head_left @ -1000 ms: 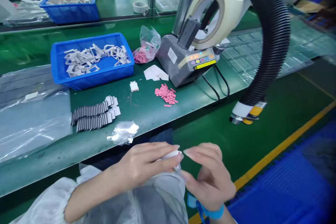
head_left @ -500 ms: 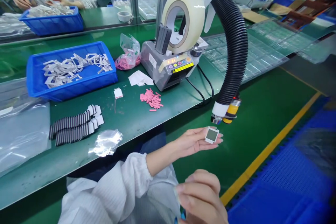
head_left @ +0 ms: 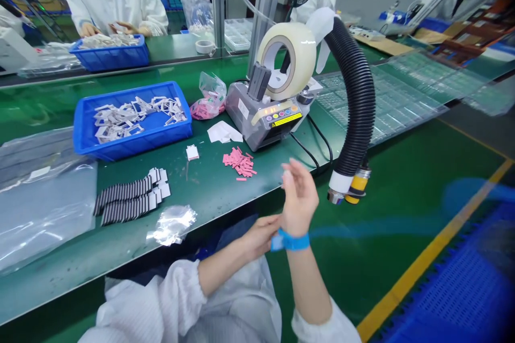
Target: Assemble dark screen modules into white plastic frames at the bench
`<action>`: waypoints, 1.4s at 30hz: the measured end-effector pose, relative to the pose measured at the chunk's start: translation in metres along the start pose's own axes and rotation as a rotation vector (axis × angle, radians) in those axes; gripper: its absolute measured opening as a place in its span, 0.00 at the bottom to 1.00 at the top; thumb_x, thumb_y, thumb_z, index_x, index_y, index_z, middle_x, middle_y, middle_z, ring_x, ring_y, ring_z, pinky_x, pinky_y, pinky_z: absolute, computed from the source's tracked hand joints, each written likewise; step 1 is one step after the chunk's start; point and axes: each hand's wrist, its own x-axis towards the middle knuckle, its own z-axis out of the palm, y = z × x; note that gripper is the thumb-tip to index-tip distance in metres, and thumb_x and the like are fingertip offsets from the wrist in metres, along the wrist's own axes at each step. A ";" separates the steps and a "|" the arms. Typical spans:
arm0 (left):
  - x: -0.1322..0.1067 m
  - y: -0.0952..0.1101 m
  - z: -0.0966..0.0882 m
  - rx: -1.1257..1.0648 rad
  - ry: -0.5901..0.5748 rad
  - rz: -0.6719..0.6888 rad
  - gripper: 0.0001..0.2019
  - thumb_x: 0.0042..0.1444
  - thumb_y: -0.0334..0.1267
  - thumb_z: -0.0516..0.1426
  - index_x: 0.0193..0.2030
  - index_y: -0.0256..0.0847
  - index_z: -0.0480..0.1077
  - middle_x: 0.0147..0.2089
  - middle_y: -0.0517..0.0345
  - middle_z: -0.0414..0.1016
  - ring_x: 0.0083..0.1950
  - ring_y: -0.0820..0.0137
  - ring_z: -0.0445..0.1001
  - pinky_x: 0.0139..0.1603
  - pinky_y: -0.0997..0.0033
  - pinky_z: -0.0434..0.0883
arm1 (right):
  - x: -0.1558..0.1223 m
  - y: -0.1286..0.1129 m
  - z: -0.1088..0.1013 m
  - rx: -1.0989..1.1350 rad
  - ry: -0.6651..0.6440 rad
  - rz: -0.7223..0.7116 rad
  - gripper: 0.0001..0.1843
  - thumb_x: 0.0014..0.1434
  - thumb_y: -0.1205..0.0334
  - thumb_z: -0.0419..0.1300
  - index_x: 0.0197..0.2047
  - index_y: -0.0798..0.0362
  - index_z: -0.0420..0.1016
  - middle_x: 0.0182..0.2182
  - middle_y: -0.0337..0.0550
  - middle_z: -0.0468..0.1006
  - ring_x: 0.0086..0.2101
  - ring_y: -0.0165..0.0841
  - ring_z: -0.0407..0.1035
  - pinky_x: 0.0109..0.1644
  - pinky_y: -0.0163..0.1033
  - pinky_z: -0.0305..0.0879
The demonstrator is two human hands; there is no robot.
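Left hand (head_left: 259, 235) was held low, off the near edge of the green surface (head_left: 217, 185), its front part covered by the right wrist and a blue wristband (head_left: 296, 240); its fingers were hidden, so whether anything was gripped could not be told. Right hand (head_left: 301, 201) was raised before it, fingers bent, thumb close to forefinger; no held piece was made out, though something small might have been masked. Pink strips (head_left: 239, 162) were heaped loosely on the surface beyond the right hand, a tape dispenser (head_left: 251, 128) set behind them. Farther left, dark-edged pieces (head_left: 124, 213) were lined up in two rows, with clear film (head_left: 174, 225) placed just beside. White frames (head_left: 119, 113) were tumbled in a blue tray (head_left: 153, 142). Work was judged partway along: the rows were set out in order, while many strips and frames were left loose. No finished count could be made.
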 end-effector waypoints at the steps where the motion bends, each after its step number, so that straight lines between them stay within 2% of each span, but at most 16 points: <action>1: -0.010 0.003 -0.009 -0.025 0.027 -0.018 0.09 0.55 0.41 0.60 0.37 0.39 0.78 0.34 0.57 0.81 0.42 0.68 0.79 0.46 0.70 0.73 | 0.017 0.008 0.007 0.036 0.023 0.052 0.20 0.50 0.55 0.63 0.46 0.53 0.72 0.38 0.44 0.77 0.32 0.28 0.69 0.30 0.32 0.66; 4: -0.041 0.011 -0.027 -0.091 0.104 -0.050 0.09 0.56 0.40 0.59 0.42 0.41 0.76 0.40 0.56 0.81 0.43 0.72 0.79 0.47 0.74 0.72 | 0.064 0.026 0.025 0.083 0.064 0.149 0.24 0.45 0.47 0.63 0.41 0.55 0.72 0.34 0.42 0.75 0.24 0.22 0.63 0.21 0.28 0.58; 7: -0.070 0.018 -0.033 -0.144 0.144 -0.063 0.09 0.57 0.40 0.59 0.43 0.42 0.76 0.43 0.55 0.80 0.43 0.73 0.79 0.47 0.74 0.72 | 0.097 0.033 0.034 0.104 0.095 0.214 0.24 0.41 0.43 0.64 0.35 0.55 0.72 0.30 0.38 0.73 0.21 0.20 0.59 0.18 0.26 0.53; 10: -0.088 0.027 -0.031 -0.228 0.173 -0.114 0.10 0.54 0.40 0.61 0.42 0.39 0.76 0.42 0.53 0.80 0.42 0.71 0.79 0.46 0.73 0.73 | 0.113 0.029 0.036 0.108 0.115 0.244 0.23 0.34 0.46 0.69 0.27 0.55 0.72 0.23 0.34 0.69 0.19 0.21 0.56 0.16 0.27 0.48; 12: -0.096 0.037 -0.027 -0.298 0.204 -0.123 0.12 0.51 0.39 0.64 0.41 0.37 0.75 0.41 0.52 0.80 0.40 0.70 0.79 0.44 0.74 0.74 | 0.110 0.021 0.035 0.119 0.156 0.220 0.21 0.31 0.50 0.71 0.26 0.55 0.72 0.20 0.32 0.67 0.20 0.21 0.55 0.17 0.27 0.46; 14: -0.101 0.050 -0.021 -0.370 0.245 -0.080 0.14 0.48 0.38 0.66 0.41 0.36 0.75 0.40 0.51 0.81 0.39 0.70 0.80 0.43 0.74 0.75 | 0.093 0.008 0.034 0.144 0.203 0.173 0.20 0.33 0.51 0.70 0.27 0.55 0.73 0.21 0.31 0.67 0.22 0.21 0.56 0.20 0.28 0.49; 17: -0.109 0.073 -0.008 -0.484 0.315 0.024 0.10 0.52 0.34 0.63 0.42 0.36 0.74 0.40 0.53 0.81 0.38 0.71 0.80 0.42 0.74 0.76 | 0.043 -0.014 0.033 0.190 0.184 0.138 0.19 0.35 0.51 0.70 0.30 0.53 0.75 0.30 0.34 0.73 0.27 0.22 0.61 0.26 0.29 0.56; 19: -0.115 0.087 0.002 -0.551 0.355 0.083 0.07 0.57 0.33 0.58 0.43 0.38 0.73 0.41 0.54 0.81 0.39 0.72 0.80 0.42 0.76 0.76 | 0.001 -0.027 0.032 0.215 0.088 0.173 0.16 0.38 0.52 0.70 0.28 0.52 0.76 0.36 0.38 0.76 0.30 0.24 0.64 0.31 0.31 0.60; 22: -0.123 0.101 0.014 -0.618 0.383 0.143 0.08 0.61 0.33 0.54 0.44 0.40 0.73 0.43 0.55 0.81 0.42 0.72 0.79 0.44 0.76 0.76 | -0.055 -0.043 0.032 0.302 -0.109 0.323 0.09 0.45 0.54 0.69 0.27 0.49 0.78 0.41 0.38 0.76 0.35 0.27 0.68 0.38 0.34 0.64; 25: -0.129 0.109 0.021 -0.645 0.352 0.205 0.08 0.62 0.34 0.54 0.44 0.40 0.74 0.44 0.56 0.80 0.44 0.72 0.79 0.47 0.75 0.76 | -0.088 -0.052 0.033 0.341 -0.226 0.427 0.06 0.49 0.54 0.67 0.29 0.45 0.79 0.43 0.36 0.77 0.39 0.29 0.70 0.42 0.36 0.67; 29: -0.133 0.112 0.022 -0.625 0.312 0.265 0.09 0.62 0.36 0.53 0.43 0.40 0.75 0.44 0.57 0.80 0.46 0.74 0.78 0.50 0.77 0.73 | -0.102 -0.057 0.037 0.382 -0.301 0.470 0.06 0.50 0.53 0.66 0.30 0.45 0.79 0.46 0.34 0.76 0.45 0.32 0.70 0.47 0.39 0.69; 33: -0.136 0.111 0.021 -0.605 0.296 0.304 0.11 0.63 0.38 0.52 0.43 0.38 0.75 0.41 0.56 0.80 0.45 0.74 0.78 0.48 0.80 0.73 | -0.108 -0.058 0.043 0.408 -0.387 0.513 0.04 0.52 0.55 0.65 0.32 0.44 0.79 0.49 0.33 0.74 0.47 0.32 0.70 0.48 0.38 0.70; 37: -0.138 0.111 0.021 -0.609 0.315 0.323 0.11 0.62 0.38 0.53 0.44 0.38 0.75 0.40 0.57 0.80 0.43 0.76 0.77 0.47 0.81 0.73 | -0.113 -0.057 0.049 0.404 -0.478 0.544 0.05 0.54 0.55 0.64 0.33 0.45 0.80 0.47 0.38 0.75 0.50 0.33 0.68 0.52 0.38 0.68; 42: -0.139 0.112 0.021 -0.596 0.338 0.326 0.11 0.62 0.39 0.53 0.44 0.38 0.74 0.41 0.55 0.79 0.42 0.76 0.77 0.48 0.80 0.73 | -0.116 -0.060 0.052 0.401 -0.507 0.535 0.06 0.55 0.55 0.63 0.35 0.45 0.80 0.46 0.38 0.75 0.50 0.32 0.68 0.53 0.38 0.67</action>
